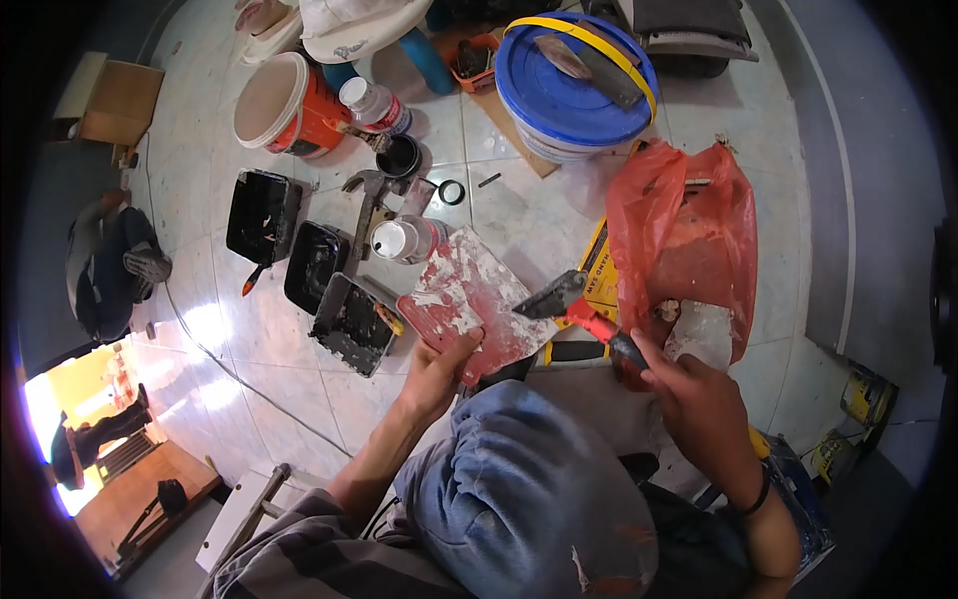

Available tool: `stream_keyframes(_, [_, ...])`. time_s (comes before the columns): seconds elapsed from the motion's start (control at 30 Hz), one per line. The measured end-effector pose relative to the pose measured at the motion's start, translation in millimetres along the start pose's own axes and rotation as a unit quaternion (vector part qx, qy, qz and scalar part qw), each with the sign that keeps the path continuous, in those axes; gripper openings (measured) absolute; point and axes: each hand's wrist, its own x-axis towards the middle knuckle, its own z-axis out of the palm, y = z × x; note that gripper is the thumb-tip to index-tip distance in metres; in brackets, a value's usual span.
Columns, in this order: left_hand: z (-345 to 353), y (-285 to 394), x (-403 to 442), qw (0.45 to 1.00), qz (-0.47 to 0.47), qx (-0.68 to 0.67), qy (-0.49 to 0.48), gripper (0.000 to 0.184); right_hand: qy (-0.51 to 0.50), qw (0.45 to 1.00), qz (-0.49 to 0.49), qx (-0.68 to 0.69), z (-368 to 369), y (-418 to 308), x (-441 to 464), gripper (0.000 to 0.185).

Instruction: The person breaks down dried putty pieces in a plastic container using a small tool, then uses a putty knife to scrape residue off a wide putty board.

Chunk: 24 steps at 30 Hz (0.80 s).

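Observation:
My left hand (444, 371) grips the near edge of a red flat plate (474, 299) crusted with white and grey residue, thumb on top. In my right hand (689, 399) is a scraper (589, 315) with a red and black handle; its dark blade lies over the plate's right edge. Whether the blade touches the plate, I cannot tell. Just beyond the plate stands a white-topped can (395, 240). A yellow hand saw sleeve (601, 268) lies to the right, beside a red plastic bag (683, 235).
Black trays (354, 324) stand on the left, near a hammer (366, 205). Farther off are an orange bucket (289, 105) and a blue-lidded bucket (577, 85). A cable (235, 374) crosses the tiled floor. Another person (105, 265) is at the far left.

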Motion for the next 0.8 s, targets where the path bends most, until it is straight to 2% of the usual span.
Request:
stream_keyframes(0.07, [7,3,1,0.999,0.028,0.019,0.014,0.019,0.012,1.0,-0.013,-0.015,8,0,-11,0.046])
stream_keyframes(0.3, [-1,9,-4,0.989,0.006,0.149,-0.022,0.024,0.058,0.997,-0.041,-0.037,21,-7,-5,0.049])
stream_keyframes(0.37, [11,1,-12,0.985,0.042,0.166,-0.023,0.026,0.067,0.996,-0.047,-0.026,21,-13,8,0.049])
stream_keyframes(0.4, [23,4,-17,0.993,0.027,0.11,-0.019,0.021,0.074,0.995,-0.057,-0.016,21,-13,12,0.049])
stream_keyframes(0.43, [23,7,-16,0.993,0.027,0.11,-0.017,0.021,0.073,0.996,-0.058,-0.015,19,-14,7,0.049])
stream_keyframes(0.5, [22,14,-9,0.998,0.057,0.021,0.022,0.02,0.055,0.996,-0.062,-0.031,12,-17,-4,0.049])
stream_keyframes(0.53, [10,13,-11,0.993,0.038,0.115,0.004,0.017,0.054,0.996,-0.066,-0.032,8,-19,-1,0.049])
stream_keyframes(0.63, [16,8,-12,0.994,0.068,0.088,0.021,0.014,0.062,0.997,-0.046,-0.012,7,-22,-1,0.05])
stream_keyframes(0.67, [11,22,-15,0.993,0.021,0.114,-0.004,0.013,0.056,0.997,-0.048,-0.025,11,-22,-1,0.05])
stream_keyframes(0.7, [12,26,-15,0.993,0.024,0.115,-0.002,0.013,0.049,0.997,-0.054,-0.039,14,-22,1,0.05])
stream_keyframes(0.77, [16,25,-19,0.98,0.069,0.183,0.036,0.012,0.049,0.997,-0.058,-0.034,16,-23,-1,0.05])
stream_keyframes(0.8, [20,16,-20,0.98,0.11,0.165,0.03,0.011,0.051,0.997,-0.05,-0.03,17,-22,-3,0.05])
